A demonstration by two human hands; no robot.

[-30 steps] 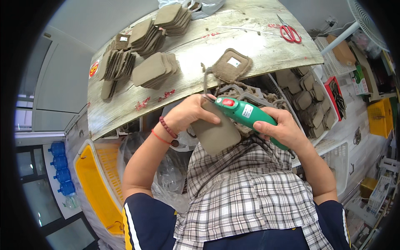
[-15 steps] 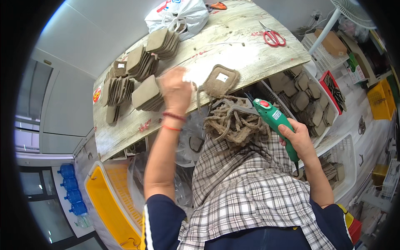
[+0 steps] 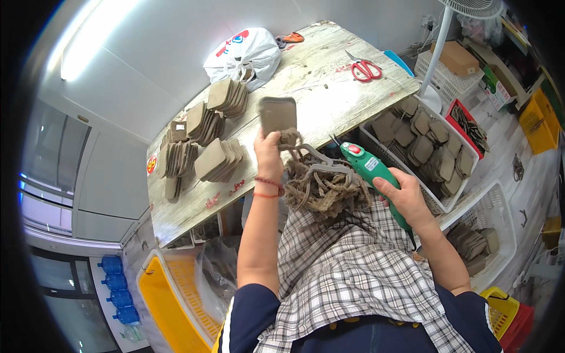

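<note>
My left hand (image 3: 268, 157) is closed on a brown square pad (image 3: 278, 114) with rounded corners, lifted above the near edge of the table (image 3: 321, 69). A strip of edge trimming hangs from the pad's lower side. In my right hand (image 3: 406, 197) are green electric scissors (image 3: 374, 167) with a red button, their blades pointing toward the table edge. A tangle of brown fuzzy trimmings (image 3: 325, 189) heaps on my checked apron (image 3: 353, 276), between my two hands. Stacks of similar pads (image 3: 216, 160) stand on the table, left of my left hand.
Red-handled scissors (image 3: 366, 71) lie toward the table's far right, and a white plastic bag (image 3: 247, 56) sits at the back. A white crate (image 3: 442, 203) of pads stands on the right. Below left is a yellow basket (image 3: 168, 300); a fan (image 3: 471, 7) stands far right.
My left hand was blurred by the front stack; now it holds a pad up. The labelled pad at the table edge no longer lies there. The view has shifted; my right hand keeps its grip.
</note>
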